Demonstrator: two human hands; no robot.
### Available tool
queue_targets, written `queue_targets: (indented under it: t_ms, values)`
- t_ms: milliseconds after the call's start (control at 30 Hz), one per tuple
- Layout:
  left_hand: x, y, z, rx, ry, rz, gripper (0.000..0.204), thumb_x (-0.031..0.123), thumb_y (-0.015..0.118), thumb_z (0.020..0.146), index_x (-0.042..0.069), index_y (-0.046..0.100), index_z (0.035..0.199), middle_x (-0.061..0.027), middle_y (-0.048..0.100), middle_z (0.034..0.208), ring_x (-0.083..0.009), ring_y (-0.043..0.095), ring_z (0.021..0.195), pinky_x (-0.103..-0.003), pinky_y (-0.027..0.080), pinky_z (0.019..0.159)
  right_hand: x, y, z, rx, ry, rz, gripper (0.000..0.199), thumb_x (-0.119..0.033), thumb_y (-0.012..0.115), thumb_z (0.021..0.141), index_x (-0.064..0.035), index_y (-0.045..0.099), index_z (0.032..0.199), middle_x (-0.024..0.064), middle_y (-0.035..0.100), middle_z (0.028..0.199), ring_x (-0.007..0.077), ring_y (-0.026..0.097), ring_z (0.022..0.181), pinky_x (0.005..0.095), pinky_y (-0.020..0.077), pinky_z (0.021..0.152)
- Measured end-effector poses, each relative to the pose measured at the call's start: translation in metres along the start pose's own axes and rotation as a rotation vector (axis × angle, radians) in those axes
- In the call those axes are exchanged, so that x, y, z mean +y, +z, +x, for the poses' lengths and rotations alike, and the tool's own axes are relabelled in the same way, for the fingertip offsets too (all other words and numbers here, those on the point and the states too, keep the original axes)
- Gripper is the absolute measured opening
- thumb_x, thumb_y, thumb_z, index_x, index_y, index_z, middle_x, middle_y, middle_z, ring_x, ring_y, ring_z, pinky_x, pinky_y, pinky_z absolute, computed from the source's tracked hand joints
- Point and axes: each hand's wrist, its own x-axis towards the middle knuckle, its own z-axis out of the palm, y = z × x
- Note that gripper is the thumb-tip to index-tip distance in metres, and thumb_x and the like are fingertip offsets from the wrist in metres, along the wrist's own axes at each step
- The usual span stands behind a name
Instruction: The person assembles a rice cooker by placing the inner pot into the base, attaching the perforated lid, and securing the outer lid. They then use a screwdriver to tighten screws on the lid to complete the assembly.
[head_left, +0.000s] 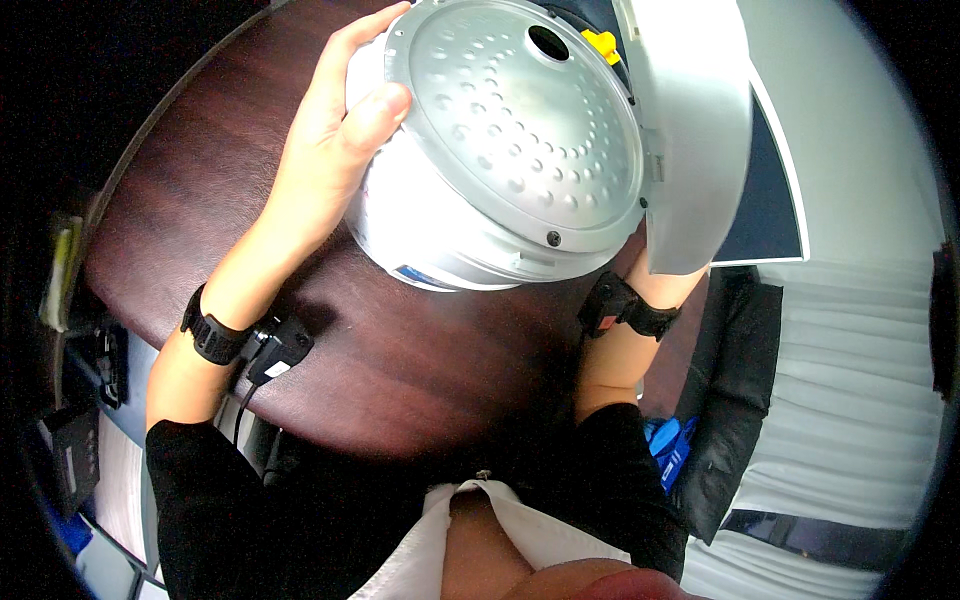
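Note:
A white round appliance point(430, 225) is tilted above the brown table, its silver dimpled top plate point(480, 120) facing me. An oval dark hole point(548, 43) pierces the plate near its far edge, and small dark screws sit around the rim. From the right side a curved pale-grey flap point(697, 150) stands swung out. My left hand point(335, 140) grips the appliance's left side, thumb pressed near the rim. My right forearm reaches up under the flap; that hand's fingers are hidden behind the flap and appliance. Each wrist wears a black strap with a small device.
The appliance is over a dark reddish-brown table point(190, 190) with a curved edge. Behind it shows a yellow piece point(602, 45). To the right are a dark panel with a white border point(765, 190), a black padded item point(735, 410), a blue object point(670, 450) and pale pleated fabric point(850, 400).

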Motion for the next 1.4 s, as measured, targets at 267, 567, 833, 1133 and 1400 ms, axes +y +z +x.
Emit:
queue_targets:
  t_ms: [267,567,833,1133,1400]
  values:
    - [-0.006,-0.001,-0.008,-0.016,-0.039,-0.035,0.078,0.061,0.040,0.094,0.002,0.032,0.145,-0.0139,0.043,0.142,-0.0242,0.040,0.132,-0.037,0.029,0.111,-0.002,-0.012,0.004,-0.083,0.104,-0.303,0.041,-0.020,0.074,0.081,0.0018,0.063,0.114,0.0063,0.065,0.109,0.0120,0.059,0.094,0.0257,0.0443,0.088]
    - [-0.014,-0.002,-0.011,0.000,-0.054,-0.235,0.082,0.064,0.016,0.097,0.001,0.030,0.146,-0.0147,0.041,0.145,-0.0235,0.035,0.136,-0.036,0.024,0.114,-0.006,0.000,0.006,-0.199,0.109,-0.512,0.041,-0.016,0.071,0.081,0.0045,0.063,0.115,0.0082,0.065,0.110,0.0146,0.059,0.101,0.0277,0.0441,0.091]
    - [-0.017,0.000,-0.013,0.012,0.094,-0.215,0.090,0.061,0.057,0.084,0.006,0.029,0.148,-0.0197,0.044,0.141,-0.0294,0.042,0.132,-0.040,0.031,0.110,0.012,-0.003,0.002,-0.286,0.084,-0.675,0.033,-0.010,0.062,0.081,0.0053,0.061,0.110,0.0097,0.061,0.116,0.0177,0.056,0.107,0.0302,0.0407,0.096]
    - [-0.014,0.010,-0.024,0.047,0.095,-0.016,0.097,0.053,0.074,0.071,0.006,0.034,0.146,-0.0242,0.046,0.139,-0.0374,0.048,0.128,-0.042,0.038,0.106,-0.006,0.008,0.006,-0.441,0.198,-0.882,0.038,-0.010,0.054,0.084,0.0027,0.056,0.119,0.0152,0.054,0.126,0.0254,0.051,0.118,0.0356,0.0383,0.101]
    - [-0.014,0.016,-0.031,0.118,0.181,0.090,0.096,0.058,0.074,0.068,0.003,0.040,0.139,-0.0241,0.048,0.134,-0.0405,0.049,0.123,-0.047,0.039,0.103,-0.025,0.032,0.013,-0.538,0.207,-0.999,0.043,-0.034,0.049,0.096,-0.0001,0.054,0.122,0.0139,0.056,0.118,0.0222,0.052,0.112,0.0331,0.0410,0.094]
